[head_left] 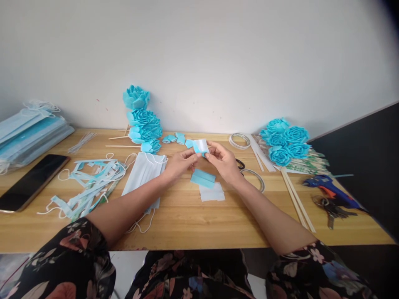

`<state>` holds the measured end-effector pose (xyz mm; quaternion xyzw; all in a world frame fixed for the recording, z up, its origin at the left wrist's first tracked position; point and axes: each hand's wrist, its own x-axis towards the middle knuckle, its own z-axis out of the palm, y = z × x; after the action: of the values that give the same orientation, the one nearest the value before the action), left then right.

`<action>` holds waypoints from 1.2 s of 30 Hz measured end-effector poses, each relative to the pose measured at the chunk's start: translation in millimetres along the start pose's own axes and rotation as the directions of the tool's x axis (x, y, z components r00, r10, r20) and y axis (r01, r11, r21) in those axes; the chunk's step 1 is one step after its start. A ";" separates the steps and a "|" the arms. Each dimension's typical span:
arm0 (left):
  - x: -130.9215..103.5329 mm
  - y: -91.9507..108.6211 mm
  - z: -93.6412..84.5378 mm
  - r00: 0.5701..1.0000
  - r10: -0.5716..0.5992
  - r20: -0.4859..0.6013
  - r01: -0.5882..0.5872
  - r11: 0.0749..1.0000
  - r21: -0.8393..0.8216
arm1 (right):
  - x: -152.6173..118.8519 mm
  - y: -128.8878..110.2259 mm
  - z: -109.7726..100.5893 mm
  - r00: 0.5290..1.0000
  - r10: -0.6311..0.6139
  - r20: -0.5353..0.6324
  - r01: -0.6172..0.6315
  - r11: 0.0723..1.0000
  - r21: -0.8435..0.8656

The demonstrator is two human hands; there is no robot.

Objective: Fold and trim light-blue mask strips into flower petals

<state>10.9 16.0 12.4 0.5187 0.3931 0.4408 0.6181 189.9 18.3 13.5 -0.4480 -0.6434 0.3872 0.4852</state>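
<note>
My left hand [181, 164] and my right hand [222, 160] meet above the middle of the table, both pinching a small blue and white piece of fabric [201, 146]. Just below them on the wood lie a blue folded piece [203, 178] and a white piece [212, 192]. Several small folded blue pieces [174, 138] sit behind my left hand. Beside my left forearm, partly covered by it, is a pleated face mask [141, 170] with white loops.
Blue fabric flowers stand on sticks at back left [145, 124] and back right [285, 139]. Left are stacked masks [34, 128], a phone [33, 180] and cut strips [90, 182]. Right are tape rolls [239, 141], scissors, sticks [297, 199], a glue gun [332, 189] and keys [332, 209].
</note>
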 end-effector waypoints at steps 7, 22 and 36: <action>1.7 0.6 -2.1 0.997 0.039 -0.065 -0.035 0.998 0.058 | -3.5 -5.5 2.9 0.995 0.046 0.089 -0.054 0.994 0.092; 1.0 2.0 -0.8 0.995 0.065 -0.069 -0.061 0.997 0.055 | -5.5 -4.9 4.1 0.974 0.119 0.195 -0.145 0.982 0.124; 0.5 -2.5 -3.3 1.000 0.022 0.008 -0.023 0.971 0.239 | -2.8 -2.0 1.8 0.992 0.120 0.026 -0.123 0.985 0.121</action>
<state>8.2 17.3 9.4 0.5951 0.4359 0.3959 0.5469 188.1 14.9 14.2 -0.4521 -0.5944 0.4591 0.4812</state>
